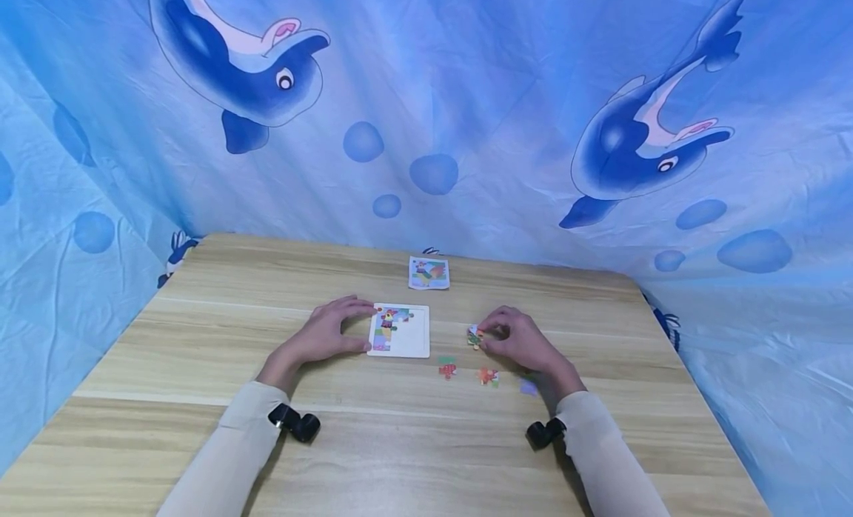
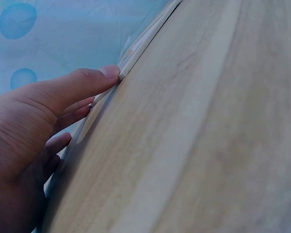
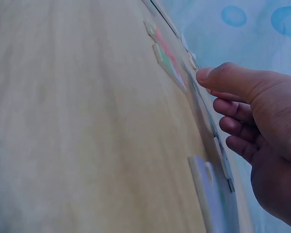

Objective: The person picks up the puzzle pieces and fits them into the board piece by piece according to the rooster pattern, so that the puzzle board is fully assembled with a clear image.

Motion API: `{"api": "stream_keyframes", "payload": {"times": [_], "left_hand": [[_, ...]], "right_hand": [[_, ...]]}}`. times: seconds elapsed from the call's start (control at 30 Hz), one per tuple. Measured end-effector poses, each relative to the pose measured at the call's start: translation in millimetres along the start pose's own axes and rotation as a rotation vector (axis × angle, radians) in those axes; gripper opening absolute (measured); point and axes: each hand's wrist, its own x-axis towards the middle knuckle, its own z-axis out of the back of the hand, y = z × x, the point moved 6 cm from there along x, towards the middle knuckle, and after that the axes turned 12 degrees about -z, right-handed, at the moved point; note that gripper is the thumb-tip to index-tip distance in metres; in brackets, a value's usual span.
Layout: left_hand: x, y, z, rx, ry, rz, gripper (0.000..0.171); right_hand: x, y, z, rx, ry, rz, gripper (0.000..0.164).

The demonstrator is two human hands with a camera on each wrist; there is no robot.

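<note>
A white square puzzle board (image 1: 412, 338) lies on the table, with joined colourful pieces along its top and left side. My left hand (image 1: 328, 332) grips the board's left side, the thumb at the lower corner and the fingers at the upper one. In the left wrist view the left thumb (image 2: 94, 82) touches the board's edge. Right of the board, my right hand (image 1: 521, 341) pinches a mostly green puzzle piece (image 1: 474, 336) between thumb and fingers. The right wrist view shows the right hand (image 3: 266, 111) with its fingertips low over the table; the pinched piece is mostly hidden there.
Loose puzzle pieces lie near the right hand: a red and green one (image 1: 447, 368), an orange one (image 1: 489, 376) and a purple one (image 1: 529, 387). Behind the board lies a small picture card (image 1: 429, 273). A blue dolphin-print curtain (image 1: 433, 117) hangs behind the wooden table (image 1: 373, 458).
</note>
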Motion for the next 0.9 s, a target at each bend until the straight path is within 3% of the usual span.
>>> {"api": "stream_keyframes", "payload": {"times": [0.5, 0.9], "left_hand": [[0.1, 0.1, 0.8, -0.002, -0.006, 0.001, 0.068], [-0.8, 0.1, -0.2, -0.007, -0.006, 0.010, 0.068]], "right_hand": [[13, 28, -12, 0.032, 0.001, 0.089, 0.020], [31, 64, -41, 0.030, 0.013, 0.126, 0.019]]}}
